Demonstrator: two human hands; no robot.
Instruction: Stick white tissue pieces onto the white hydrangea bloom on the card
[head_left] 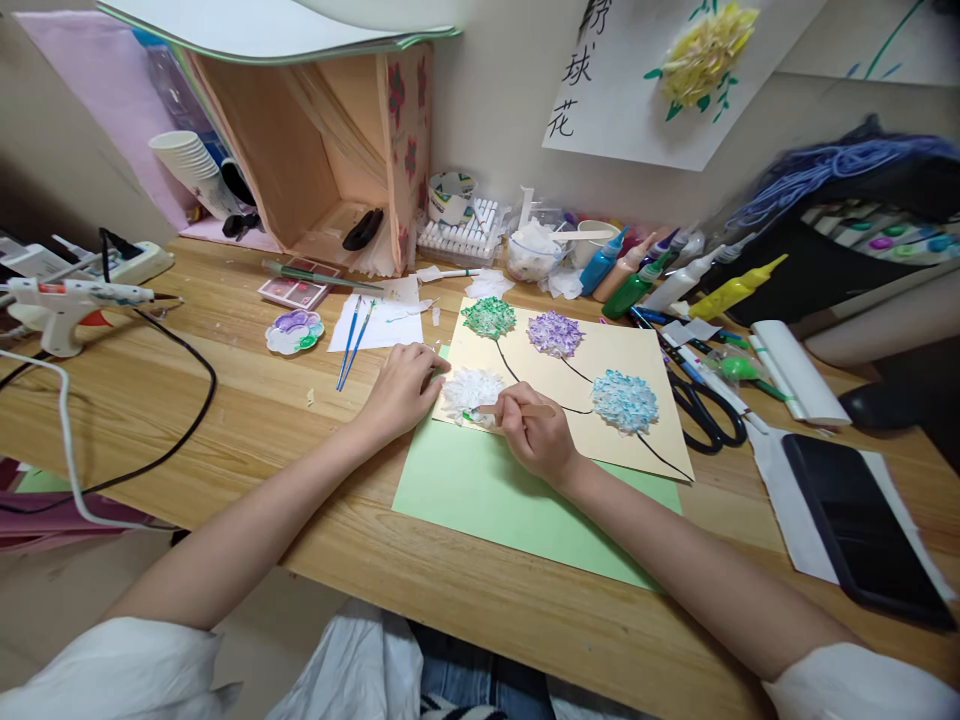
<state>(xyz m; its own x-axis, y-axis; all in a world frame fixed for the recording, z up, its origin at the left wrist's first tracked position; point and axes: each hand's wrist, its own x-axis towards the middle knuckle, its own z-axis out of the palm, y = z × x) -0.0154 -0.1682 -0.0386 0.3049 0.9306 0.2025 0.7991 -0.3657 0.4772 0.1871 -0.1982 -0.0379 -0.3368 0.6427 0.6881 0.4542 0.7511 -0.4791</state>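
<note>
A cream paper sheet (600,360) lies on a green sheet (495,500) on the wooden desk. It carries a green (488,317), a purple (555,333), a blue (624,400) and a white tissue flower (471,389). My right hand (534,432) is closed round a thin wooden-handled brush (534,409) whose tip touches the white flower's lower edge. My left hand (403,387) rests with curled fingers on the cream sheet's left edge, pressing it beside the white flower.
Paint bottles (637,270) line the back; scissors (701,405) and a black phone (862,525) lie right. A palette (295,331), two blue brushes (352,340), a glue gun (67,305) with cables and a wooden box (330,150) are at the left.
</note>
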